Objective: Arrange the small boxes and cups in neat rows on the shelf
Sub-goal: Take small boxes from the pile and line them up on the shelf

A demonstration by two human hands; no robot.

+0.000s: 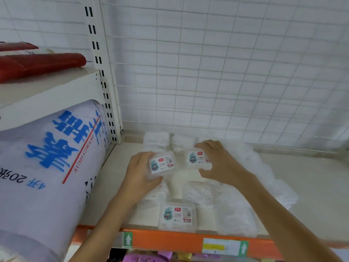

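Three small clear-plastic boxes with rounded corners and white printed labels sit in play on a pale, smooth shelf (306, 188) edged by an orange metal lip (170, 241). The left hand (137, 173) curls its fingers round the left box (162, 165), lifting it tilted just above the shelf surface. The right hand (221, 163) grips the right box (197, 158) from the side, thumb near and fingers over its far edge; whether this box rests on the shelf or is raised cannot be told. The third box (177, 216) lies flat at the front edge of the shelf, between the two forearms and apart from both hands. Around and under the boxes lie soft, crinkled, translucent white plastic-wrapped packs (234, 210), some stacked at the back against the white wire-grid panel (226, 72). To the left stands a slotted white upright (105, 95), and beside it a large rounded white bag with blue printed characters (47, 157) below a shelf holding red packages (39, 65).
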